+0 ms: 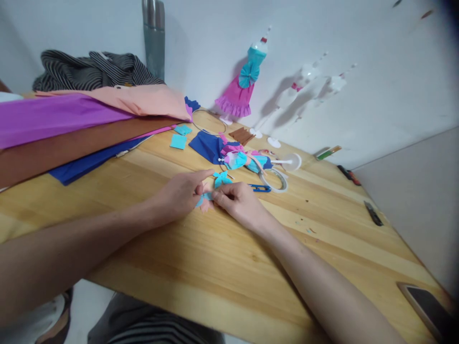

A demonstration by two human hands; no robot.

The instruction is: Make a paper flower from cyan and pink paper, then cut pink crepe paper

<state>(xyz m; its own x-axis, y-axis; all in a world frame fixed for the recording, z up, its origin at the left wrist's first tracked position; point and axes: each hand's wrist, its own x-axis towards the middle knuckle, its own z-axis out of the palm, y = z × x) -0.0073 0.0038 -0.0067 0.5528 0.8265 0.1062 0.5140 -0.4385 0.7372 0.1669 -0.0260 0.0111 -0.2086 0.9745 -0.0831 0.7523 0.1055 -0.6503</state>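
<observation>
Low over the wooden table (172,248), my two hands meet at a small light-blue and pink paper piece (205,204), cut in petal-like shapes. My left hand (181,193) is closed at its left side, the index finger stretched out above it. From the right, my right hand (236,199) pinches the same piece between thumb and fingers. Part of the paper is hidden behind the fingers. Just beyond lies a light-blue paper flower (223,178). A small doll figure dressed in blue paper (253,161) lies behind that.
A tape roll (284,184) and blue-handled tool (261,188) lie right of my hands. Coloured paper sheets (107,131) fill the left. Decorated figures (249,71) stand along the wall. A black cutter (373,213) and a phone (423,306) lie at the right.
</observation>
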